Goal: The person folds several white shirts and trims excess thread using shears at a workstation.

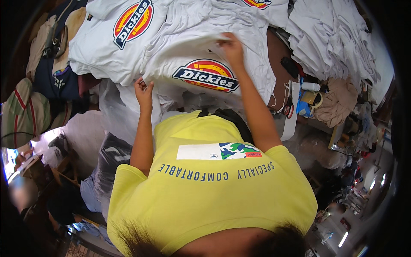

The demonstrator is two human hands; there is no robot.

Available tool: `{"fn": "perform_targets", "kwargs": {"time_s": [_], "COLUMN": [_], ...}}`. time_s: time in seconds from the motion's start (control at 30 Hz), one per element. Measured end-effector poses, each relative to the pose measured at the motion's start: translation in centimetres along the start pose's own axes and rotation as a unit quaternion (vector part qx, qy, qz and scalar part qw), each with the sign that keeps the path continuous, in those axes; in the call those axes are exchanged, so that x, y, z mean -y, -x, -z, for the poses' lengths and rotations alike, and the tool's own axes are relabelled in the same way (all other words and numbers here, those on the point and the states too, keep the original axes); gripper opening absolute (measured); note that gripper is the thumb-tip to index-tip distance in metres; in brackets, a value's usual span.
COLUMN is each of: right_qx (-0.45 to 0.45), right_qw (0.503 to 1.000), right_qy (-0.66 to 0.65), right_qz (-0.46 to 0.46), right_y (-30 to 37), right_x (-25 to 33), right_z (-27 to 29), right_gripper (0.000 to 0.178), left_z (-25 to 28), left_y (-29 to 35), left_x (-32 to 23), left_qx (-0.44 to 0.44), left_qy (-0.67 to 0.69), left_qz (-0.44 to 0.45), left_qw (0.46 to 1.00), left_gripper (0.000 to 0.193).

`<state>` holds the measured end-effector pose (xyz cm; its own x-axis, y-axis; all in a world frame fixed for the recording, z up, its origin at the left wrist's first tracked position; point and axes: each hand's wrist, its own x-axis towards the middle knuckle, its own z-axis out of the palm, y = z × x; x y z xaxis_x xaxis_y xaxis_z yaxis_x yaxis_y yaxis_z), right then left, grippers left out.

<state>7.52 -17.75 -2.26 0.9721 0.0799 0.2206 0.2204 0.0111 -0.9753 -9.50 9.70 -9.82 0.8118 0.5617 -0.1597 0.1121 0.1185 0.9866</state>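
Observation:
A white T-shirt (171,55) with a red, yellow and navy printed emblem lies in front of me on a spread of other white shirts. My left hand (144,91) pinches its near left edge between thumb and fingers. Farther away and to the right, my right hand (231,49) grips a raised fold of the same shirt, so the cloth arches up between my hands. The tips of my right fingers are partly hidden by the fabric. Another white shirt (98,38) with the same emblem lies flat at the left.
A tall heap of white shirts (329,38) fills the far right. Nearer stand scissors (288,108) with red and black handles, a white bottle (311,87) and crumpled brown cloth (340,103). Dark garments (64,83) and a striped garment (21,115) hang over the left side.

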Motion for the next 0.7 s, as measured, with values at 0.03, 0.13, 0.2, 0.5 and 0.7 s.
{"fn": "perform_targets", "kwargs": {"time_s": [0.03,0.13,0.2,0.5,0.7], "right_qx": [-0.013,-0.112,-0.117,-0.145,-0.146], "right_qw": [0.999,0.978,0.969,0.949,0.950], "right_qy": [0.031,-0.139,-0.156,-0.207,-0.203], "right_qz": [-0.023,-0.107,-0.149,-0.187,-0.185], "right_y": [-0.6,-0.1,1.0,2.4,2.3], "right_x": [1.2,0.8,-0.4,-1.9,-2.0], "right_z": [2.7,8.6,10.1,9.8,9.9], "right_gripper": [0.024,0.022,0.021,0.020,0.018], "left_z": [0.4,0.8,0.8,-2.9,-4.0], "left_y": [0.5,1.3,2.2,4.7,6.0], "left_x": [0.4,1.5,1.3,-1.8,-1.7], "left_qx": [0.002,0.027,0.025,0.090,0.163], "left_qy": [-0.006,-0.032,-0.062,-0.166,-0.342], "left_qz": [-0.028,-0.095,-0.116,-0.182,-0.309], "left_qw": [1.000,0.995,0.991,0.965,0.872], "left_gripper": [0.033,0.018,0.011,0.036,0.044]}}
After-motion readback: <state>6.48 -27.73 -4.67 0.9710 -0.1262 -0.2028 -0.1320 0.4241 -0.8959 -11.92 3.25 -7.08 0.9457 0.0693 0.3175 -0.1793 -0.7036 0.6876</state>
